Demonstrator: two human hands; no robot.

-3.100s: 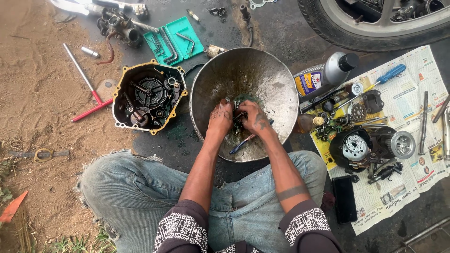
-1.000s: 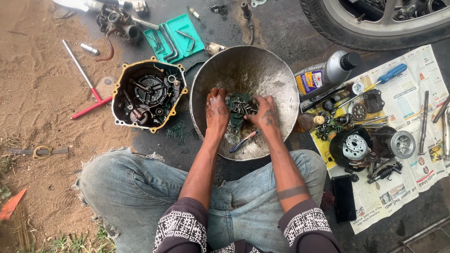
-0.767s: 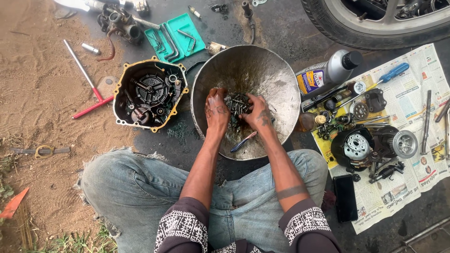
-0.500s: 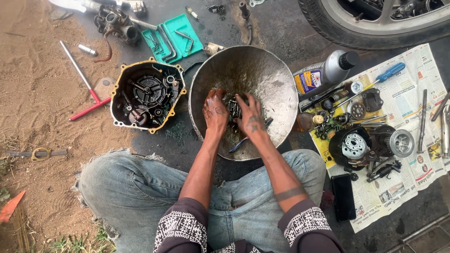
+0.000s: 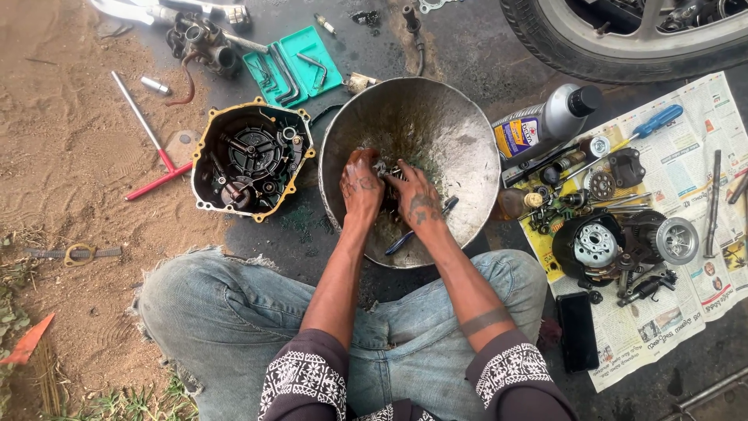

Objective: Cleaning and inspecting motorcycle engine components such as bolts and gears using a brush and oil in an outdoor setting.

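A large dented metal bowl (image 5: 460, 140) sits on the ground in front of my knees. Both of my oily hands are inside it. My left hand (image 5: 361, 185) and my right hand (image 5: 417, 201) close together around a small greasy metal engine part (image 5: 383, 168) at the bowl's middle. A blue-handled brush (image 5: 417, 231) lies in the bowl just under my right hand. Dirty liquid wets the bowl's bottom.
An open black engine cover (image 5: 251, 160) lies left of the bowl, with a red-handled T-wrench (image 5: 152, 148) and a green tool tray (image 5: 292, 66) beyond. An oil bottle (image 5: 545, 121), a black phone (image 5: 577, 331) and several engine parts rest on newspaper (image 5: 701, 156) at right. A wheel (image 5: 623, 39) stands behind.
My hands have shifted slightly inside the bowl, turning the greasy part between them. The brush now lies free by my right hand.
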